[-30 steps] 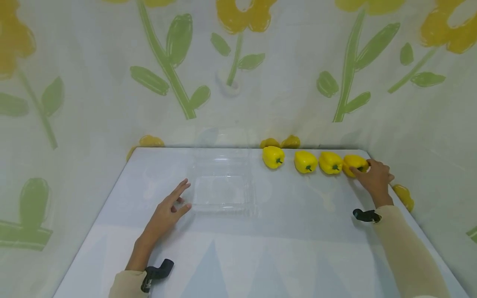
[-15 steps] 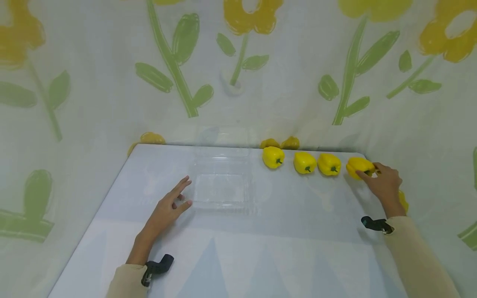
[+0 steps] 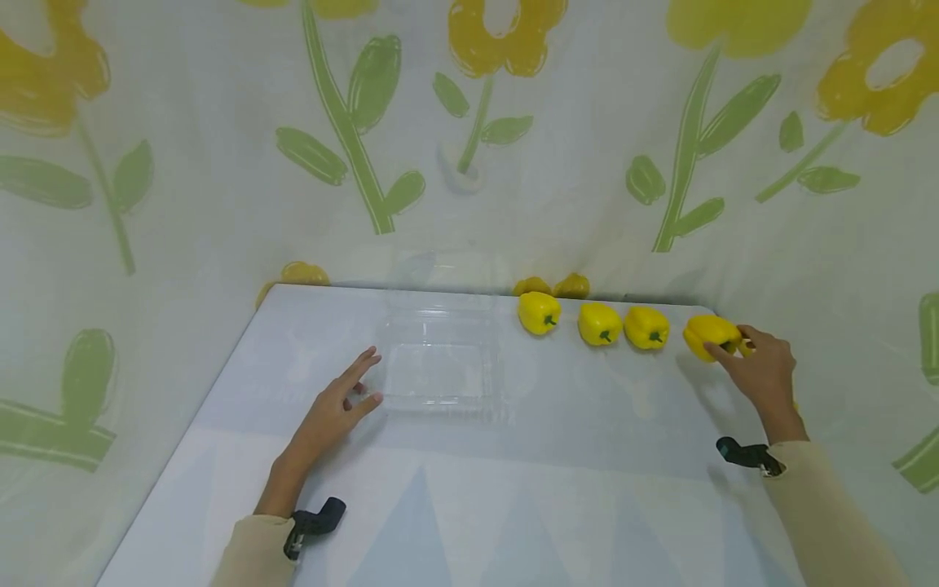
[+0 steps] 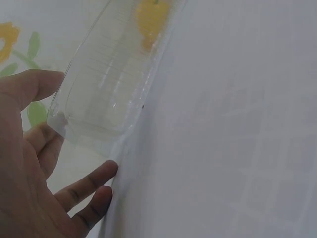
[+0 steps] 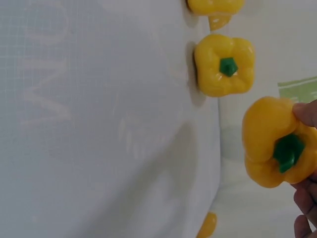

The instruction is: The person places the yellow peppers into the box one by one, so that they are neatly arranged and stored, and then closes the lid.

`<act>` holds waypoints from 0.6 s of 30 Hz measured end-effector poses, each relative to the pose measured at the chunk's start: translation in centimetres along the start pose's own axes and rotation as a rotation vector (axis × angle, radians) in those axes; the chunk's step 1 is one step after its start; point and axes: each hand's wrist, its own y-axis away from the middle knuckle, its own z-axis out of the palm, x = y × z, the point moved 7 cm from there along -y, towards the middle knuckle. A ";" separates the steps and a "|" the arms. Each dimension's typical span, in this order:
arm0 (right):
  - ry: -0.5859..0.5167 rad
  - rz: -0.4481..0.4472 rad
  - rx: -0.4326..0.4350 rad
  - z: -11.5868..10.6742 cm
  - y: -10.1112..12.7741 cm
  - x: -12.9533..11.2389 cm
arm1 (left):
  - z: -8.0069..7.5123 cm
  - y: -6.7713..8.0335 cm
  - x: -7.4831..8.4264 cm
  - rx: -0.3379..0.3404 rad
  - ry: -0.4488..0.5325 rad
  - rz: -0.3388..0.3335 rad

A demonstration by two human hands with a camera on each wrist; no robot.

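Note:
A row of yellow bell peppers lies along the far edge of the white table [image 3: 455, 489]. My right hand [image 3: 759, 371] pinches the rightmost yellow pepper [image 3: 707, 335] [image 5: 272, 144] and holds it just above the table. The pepper next to it [image 3: 646, 327] [image 5: 224, 65] lies with its green stem up. A clear plastic container [image 3: 440, 363] [image 4: 106, 84] stands open mid-table. My left hand [image 3: 333, 408] [image 4: 29, 168] rests with straight fingers on the table at the container's left edge.
Two more yellow peppers [image 3: 600, 324] [image 3: 539, 312] lie in the row. Flower-printed cloth walls [image 3: 469, 147] stand behind the table and to both sides. The table's right edge [image 3: 748, 456] runs under my right arm.
My right hand has picked the rightmost pepper off the table and drawn it slightly right and toward me. The left hand has stayed by the container.

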 end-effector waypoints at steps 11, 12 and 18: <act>-0.016 -0.003 0.005 -0.6 0.9 -0.9 | -0.2 0.0 0.2 -0.006 0.014 0.003; -0.018 0.000 0.005 -0.7 1.0 -1.0 | -0.2 0.0 0.2 -0.008 0.010 -0.001; -0.033 0.025 -0.011 -0.9 1.9 -1.9 | -0.1 0.1 0.3 -0.009 0.006 -0.009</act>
